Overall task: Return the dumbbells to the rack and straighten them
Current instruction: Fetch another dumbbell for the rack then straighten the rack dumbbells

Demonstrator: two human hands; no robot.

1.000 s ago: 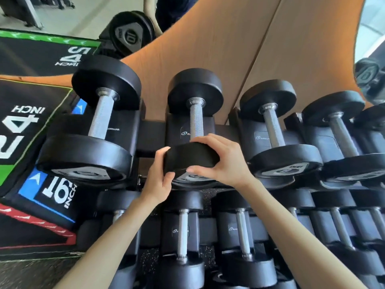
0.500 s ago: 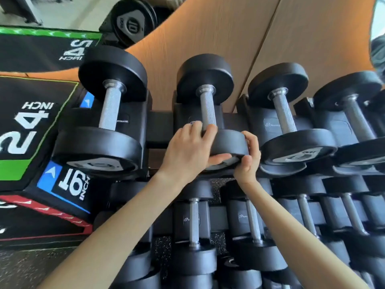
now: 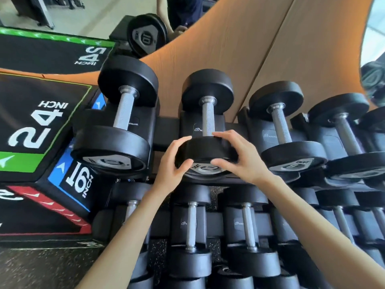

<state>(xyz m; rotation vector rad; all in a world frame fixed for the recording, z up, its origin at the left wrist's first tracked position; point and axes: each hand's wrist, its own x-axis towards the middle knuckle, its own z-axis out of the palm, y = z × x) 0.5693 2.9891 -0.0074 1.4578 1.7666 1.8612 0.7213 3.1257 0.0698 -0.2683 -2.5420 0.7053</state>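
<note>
Dumbbell (image 3: 207, 122) sits on the rack's (image 3: 166, 130) top row, centre frame; our left hand (image 3: 174, 165) and right hand (image 3: 241, 161) cup its near head. Each grip holds that head's rim.

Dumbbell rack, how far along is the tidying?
Done: the top-row dumbbells all sit in their cradles. In hand: left hand and right hand grip the near head of the second dumbbell, seemingly squaring it. Left: letting go; whether the others need straightening is unclear.
</note>
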